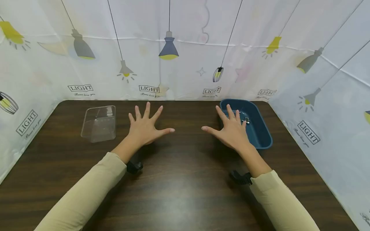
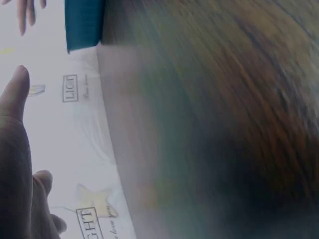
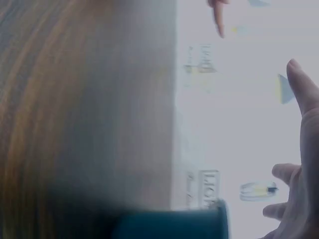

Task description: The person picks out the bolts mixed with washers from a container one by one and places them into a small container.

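Observation:
My left hand [image 1: 145, 126] lies flat on the dark wooden table [image 1: 179, 179] with fingers spread, holding nothing. My right hand [image 1: 229, 128] is spread the same way, its fingers overlapping the near left edge of a blue tray [image 1: 260, 133] in the head view. A small metal piece [image 1: 246, 120] lies inside that tray. A clear plastic container [image 1: 99, 123] stands left of my left hand. The left wrist view shows the left thumb [image 2: 15, 94] and the blue tray [image 2: 83, 22]; the right wrist view shows my right thumb [image 3: 301, 89] and the tray's edge [image 3: 174, 226].
A white curtain printed with lamps [image 1: 185, 48] closes off the table at the back and both sides. Black wrist straps [image 1: 241, 178] sit at both cuffs of the beige sleeves.

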